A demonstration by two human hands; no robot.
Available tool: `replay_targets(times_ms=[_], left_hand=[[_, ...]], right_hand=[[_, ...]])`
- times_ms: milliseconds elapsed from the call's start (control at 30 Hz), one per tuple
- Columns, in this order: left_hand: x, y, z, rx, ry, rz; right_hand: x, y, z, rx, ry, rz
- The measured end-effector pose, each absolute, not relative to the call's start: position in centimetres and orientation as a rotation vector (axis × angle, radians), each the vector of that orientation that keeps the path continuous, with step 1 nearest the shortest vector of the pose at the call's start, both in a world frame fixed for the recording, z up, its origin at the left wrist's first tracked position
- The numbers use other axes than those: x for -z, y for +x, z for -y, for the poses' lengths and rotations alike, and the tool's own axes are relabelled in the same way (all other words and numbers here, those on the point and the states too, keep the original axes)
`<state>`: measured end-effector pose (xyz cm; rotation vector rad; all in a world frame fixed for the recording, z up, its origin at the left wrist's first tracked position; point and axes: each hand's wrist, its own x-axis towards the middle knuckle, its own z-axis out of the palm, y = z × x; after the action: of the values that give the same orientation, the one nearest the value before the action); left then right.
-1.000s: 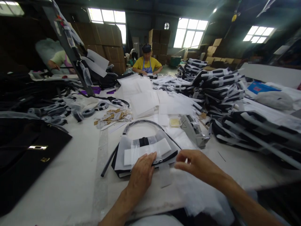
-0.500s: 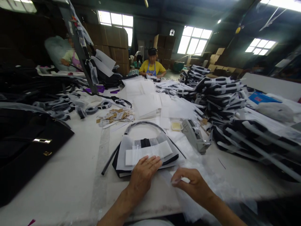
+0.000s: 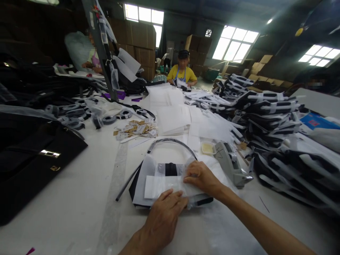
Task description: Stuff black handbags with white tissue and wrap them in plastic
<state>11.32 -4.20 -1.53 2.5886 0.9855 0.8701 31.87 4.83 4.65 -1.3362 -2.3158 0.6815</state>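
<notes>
A white table bears a grey device, white sheets and black bags.

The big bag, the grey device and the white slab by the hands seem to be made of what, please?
Big bag: leather or imitation leather, judging by its smooth black face; its clasp glints like polished gold-toned metal.
Grey device: probably moulded plastic, matt and evenly coloured.
White slab: perhaps foam, being matt and straight-edged, though thick card is possible.
</notes>
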Motion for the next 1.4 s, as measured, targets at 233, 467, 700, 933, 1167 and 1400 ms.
replay_targets(times_ms=[233,467,700,933,1167,1400], left_hand=[[0.3,11.8,4.0,-0.747,2.536,-1.005],[1.7,12.4,4.0,-0.775,2.667,-1.028],[0.9,12.1,3.6,-0.733,2.836,-1.056],[1.1,12.3,3.7,-0.636,2.743,-1.066],[1.1,12.1,3.8,-0.619,2.642,-1.053],[2.9,12.7,3.5,-0.687,2.607,-1.067]], right_hand=[[-1.4,31.8,-6.5,-0.795,-1.433,2.125],[0.0,31.9,-7.1,-0.718,-1.508,2.115],[-0.5,31.4,-7.5,-0.500,-1.693,2.201],[-1.8,31.9,-11.0,-0.719,-1.804,2.302],[-3.4,28.3,-12.6,-0.523,-1.801,2.242],[2.0,23.7,-9.4,-0.467,-1.567,2.357]])
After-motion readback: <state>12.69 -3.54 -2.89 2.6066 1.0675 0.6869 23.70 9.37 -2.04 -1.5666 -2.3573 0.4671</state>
